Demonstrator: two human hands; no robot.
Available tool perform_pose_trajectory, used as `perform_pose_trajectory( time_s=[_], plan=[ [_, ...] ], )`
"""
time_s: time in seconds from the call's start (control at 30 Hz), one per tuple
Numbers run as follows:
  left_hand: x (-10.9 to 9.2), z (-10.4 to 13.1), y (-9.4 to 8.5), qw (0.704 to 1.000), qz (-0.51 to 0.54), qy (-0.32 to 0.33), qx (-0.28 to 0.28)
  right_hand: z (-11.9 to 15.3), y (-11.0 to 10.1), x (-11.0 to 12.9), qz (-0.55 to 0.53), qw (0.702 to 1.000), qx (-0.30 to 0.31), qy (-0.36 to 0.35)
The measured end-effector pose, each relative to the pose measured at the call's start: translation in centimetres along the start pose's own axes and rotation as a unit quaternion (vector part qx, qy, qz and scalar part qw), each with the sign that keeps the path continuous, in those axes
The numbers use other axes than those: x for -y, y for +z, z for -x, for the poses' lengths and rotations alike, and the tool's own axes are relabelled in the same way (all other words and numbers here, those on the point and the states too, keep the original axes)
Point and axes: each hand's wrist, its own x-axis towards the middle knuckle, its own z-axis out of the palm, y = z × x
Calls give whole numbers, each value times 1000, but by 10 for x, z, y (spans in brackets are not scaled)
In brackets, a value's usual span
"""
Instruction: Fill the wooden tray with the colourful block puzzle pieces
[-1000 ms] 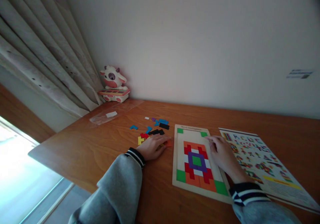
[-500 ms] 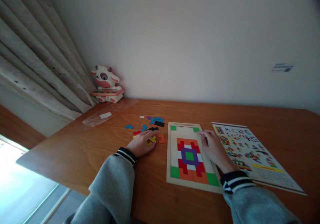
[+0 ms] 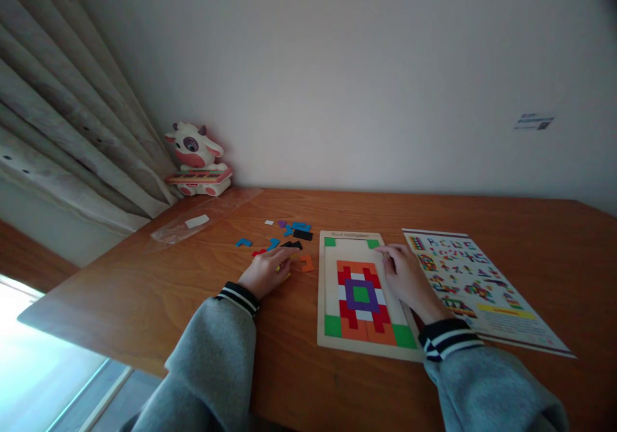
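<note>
My left hand (image 3: pixel 267 272) is over the loose puzzle pieces left of the board, its fingers curled together over a yellow piece (image 3: pixel 284 269) that is mostly covered. An orange piece (image 3: pixel 306 264) and black pieces (image 3: pixel 303 234) lie just beyond its fingertips. The wooden puzzle board (image 3: pixel 322 290) holds a pattern of orange, red, white and purple pieces around a green centre (image 3: pixel 360 294), with green pieces at its corners. Resting at the board's upper right edge is my right hand (image 3: pixel 405 278), index finger stretched toward the green corner piece (image 3: pixel 373 243); no piece shows in it.
A printed pattern sheet (image 3: pixel 486 281) lies right of the board. Blue pieces (image 3: pixel 243 242), a purple and a white one are scattered at the left. Farther back are a clear plastic bag (image 3: pixel 166 231) and a cow toy (image 3: pixel 197 162) by the curtain.
The fingers of my left hand have drawn together over the yellow pieces, now mostly covered. My right hand stays at the board's edge. The whole view has shifted slightly.
</note>
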Motion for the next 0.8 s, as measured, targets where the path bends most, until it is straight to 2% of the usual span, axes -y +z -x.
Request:
perform_pose_trajectory(
  time_s=[0.13, 0.37, 0.47, 0.6, 0.8],
  plan=[
    [0, 0, 1, 1000, 29, 3, 7, 0, 0, 0, -2, 1000, 5, 4],
    [-17, -5, -2, 991, 70, 115, -10, 0, 2, -2, -4, 1000, 3, -1],
    [-31, -6, 2, 983, 91, 156, 18, 0, 2, -3, 2, 1000, 3, -4],
    [-46, -7, 9, 970, 113, 196, 85, 0, 1, -2, 5, 1000, 8, -4],
    [-56, -4, 13, 952, 207, 182, 135, 0, -2, 2, 2, 1000, 11, 1]
  ],
)
